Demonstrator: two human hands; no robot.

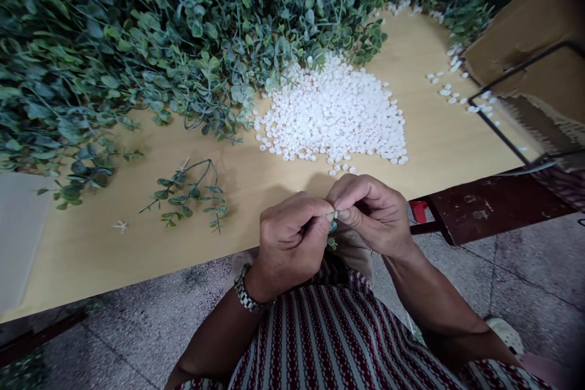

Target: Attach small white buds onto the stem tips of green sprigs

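My left hand [295, 231] and my right hand [372, 210] meet fingertip to fingertip just off the table's front edge. Pinched between them is a small white piece [336, 214], mostly covered by the fingers. Green leaves of an artificial sprig [332, 242] hang below the left fingertips; its stem is hidden in that hand. Just beyond the hands lies a heap of small white plastic beads or caps [338, 113]. Left of my hands, a loose leafy sprig [189, 195] rests on the tabletop.
A thick mass of artificial greenery [183, 30] covers the table's far side. Small white star-shaped pieces [120, 226] lie at left, near a pale sheet [22, 225]. On the right stand a cardboard box [534, 30] and a black wire frame [498, 128], with scattered white pieces beside them.
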